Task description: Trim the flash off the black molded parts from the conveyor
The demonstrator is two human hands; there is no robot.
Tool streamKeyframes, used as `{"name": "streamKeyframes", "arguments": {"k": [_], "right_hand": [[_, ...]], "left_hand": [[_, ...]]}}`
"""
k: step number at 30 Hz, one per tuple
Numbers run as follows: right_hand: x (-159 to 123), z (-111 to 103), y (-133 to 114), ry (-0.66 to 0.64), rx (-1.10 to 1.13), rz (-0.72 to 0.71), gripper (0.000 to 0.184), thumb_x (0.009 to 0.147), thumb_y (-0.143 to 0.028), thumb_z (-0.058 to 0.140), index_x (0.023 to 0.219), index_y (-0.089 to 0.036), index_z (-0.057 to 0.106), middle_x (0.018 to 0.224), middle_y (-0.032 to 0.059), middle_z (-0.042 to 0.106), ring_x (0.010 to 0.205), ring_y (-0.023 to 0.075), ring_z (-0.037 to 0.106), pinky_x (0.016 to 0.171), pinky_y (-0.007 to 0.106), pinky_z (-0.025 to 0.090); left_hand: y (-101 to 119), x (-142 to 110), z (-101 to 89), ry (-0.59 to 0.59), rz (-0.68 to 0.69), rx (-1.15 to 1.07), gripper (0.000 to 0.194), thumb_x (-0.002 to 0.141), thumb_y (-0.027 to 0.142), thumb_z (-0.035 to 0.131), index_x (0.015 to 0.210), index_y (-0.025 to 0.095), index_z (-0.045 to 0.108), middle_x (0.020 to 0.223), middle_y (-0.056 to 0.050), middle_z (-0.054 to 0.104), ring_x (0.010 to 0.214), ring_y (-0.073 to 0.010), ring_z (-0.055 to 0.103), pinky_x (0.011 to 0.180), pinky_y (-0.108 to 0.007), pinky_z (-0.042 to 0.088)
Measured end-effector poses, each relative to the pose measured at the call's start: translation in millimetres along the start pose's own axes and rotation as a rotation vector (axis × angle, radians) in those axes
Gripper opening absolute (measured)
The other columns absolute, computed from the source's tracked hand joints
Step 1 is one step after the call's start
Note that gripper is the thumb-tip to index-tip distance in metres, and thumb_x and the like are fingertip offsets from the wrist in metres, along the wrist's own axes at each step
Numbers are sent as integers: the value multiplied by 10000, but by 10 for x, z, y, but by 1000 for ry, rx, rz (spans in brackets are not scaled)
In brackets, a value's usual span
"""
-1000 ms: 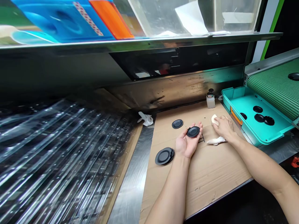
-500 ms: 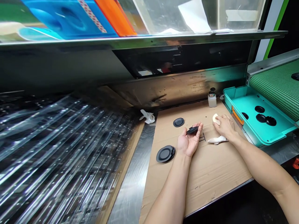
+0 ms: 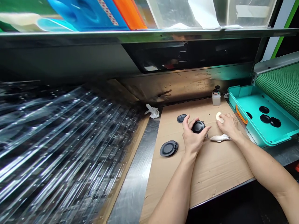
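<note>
My left hand (image 3: 192, 137) grips a round black plastic disc (image 3: 198, 127) by its rim, its glossy face turned up toward me. In my right hand (image 3: 228, 124) is a small white pad (image 3: 219, 117), pinched between thumb and fingers just above the cardboard. Beneath the right wrist lies a crumpled white cloth (image 3: 219, 137). Another black disc (image 3: 181, 118) rests flat behind my left hand. Left of that hand sits a small stack of black discs (image 3: 168, 148). The cardboard sheet (image 3: 173, 183) lies under all of these.
A turquoise tray (image 3: 257, 130) with several black discs stands at right, beside a green conveyor belt (image 3: 280, 82). A small bottle (image 3: 216, 98) stands at the back. Clear plastic trays (image 3: 70, 155) fill the left. A metal shelf (image 3: 163, 35) crosses above; a white rag (image 3: 153, 111) lies far left.
My left hand has turned the disc from nearly edge-on to showing its glossy face. My right hand still holds the white pad. The whole view has shifted slightly.
</note>
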State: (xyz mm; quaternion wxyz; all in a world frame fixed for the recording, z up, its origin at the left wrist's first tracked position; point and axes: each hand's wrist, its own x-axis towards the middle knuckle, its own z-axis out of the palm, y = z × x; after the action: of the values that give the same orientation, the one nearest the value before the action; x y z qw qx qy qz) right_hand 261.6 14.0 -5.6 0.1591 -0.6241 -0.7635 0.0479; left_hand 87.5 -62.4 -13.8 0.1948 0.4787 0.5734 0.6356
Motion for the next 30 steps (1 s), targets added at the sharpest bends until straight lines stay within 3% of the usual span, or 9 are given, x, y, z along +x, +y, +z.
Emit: {"name": "streamKeyframes", "arguments": {"k": [6, 13, 16, 20, 24, 27, 30], "right_hand": [[-19, -4, 4, 21, -18, -9, 348, 1002, -440, 495, 1206, -237, 691, 1172, 123, 655, 1163, 288, 546, 951, 371, 422], [-15, -32, -11, 10, 6, -9, 350, 996, -431, 506, 1226, -246, 694, 1197, 118, 658, 1176, 287, 550, 947, 372, 420], [-15, -36, -14, 11, 10, -9, 355, 997, -432, 502, 1228, -243, 696, 1201, 121, 661, 1180, 289, 553, 951, 374, 418], [-19, -30, -11, 25, 6, -16, 348, 991, -428, 509, 1225, -250, 696, 1194, 115, 664, 1166, 290, 562, 929, 371, 426], [-17, -38, -5, 41, -14, -27, 324, 975, -409, 523, 1179, -244, 713, 1163, 112, 670, 1135, 294, 568, 928, 376, 422], [-11, -41, 0, 33, -1, -25, 321, 968, -395, 529, 1186, -243, 711, 1159, 111, 669, 1129, 289, 563, 934, 375, 420], [-11, -29, -4, 12, 17, -14, 314, 967, -389, 529, 1182, -244, 707, 1162, 111, 663, 1132, 285, 555, 929, 372, 425]], "left_hand": [[49, -41, -18, -41, 63, 161, 1031, 668, 361, 939, 1510, 274, 349, 1260, -104, 736, 1168, -254, 703, 1064, -428, 512], [50, -62, -18, -48, 235, 205, 1072, 689, 349, 938, 1548, 276, 301, 1312, -120, 715, 1265, -271, 662, 1105, -424, 496], [40, -63, -18, -52, 246, 205, 1079, 691, 366, 936, 1555, 282, 295, 1309, -120, 713, 1270, -277, 659, 1117, -431, 487], [-8, -66, -13, -87, 188, 178, 950, 729, 405, 903, 1511, 257, 384, 1304, -126, 709, 1237, -275, 668, 1096, -442, 495], [-47, -41, 2, -132, 111, 139, 378, 951, 514, 629, 1162, 204, 677, 1229, -134, 706, 1183, -251, 669, 1014, -400, 540], [-45, 88, -47, -120, -50, 89, 468, 986, 612, 490, 967, 188, 688, 1016, -119, 691, 1015, -240, 707, 744, -330, 601], [-27, 345, -231, -93, -246, 26, 462, 961, 641, 510, 1049, 191, 569, 908, -57, 649, 683, -183, 704, 446, -251, 492]]}}
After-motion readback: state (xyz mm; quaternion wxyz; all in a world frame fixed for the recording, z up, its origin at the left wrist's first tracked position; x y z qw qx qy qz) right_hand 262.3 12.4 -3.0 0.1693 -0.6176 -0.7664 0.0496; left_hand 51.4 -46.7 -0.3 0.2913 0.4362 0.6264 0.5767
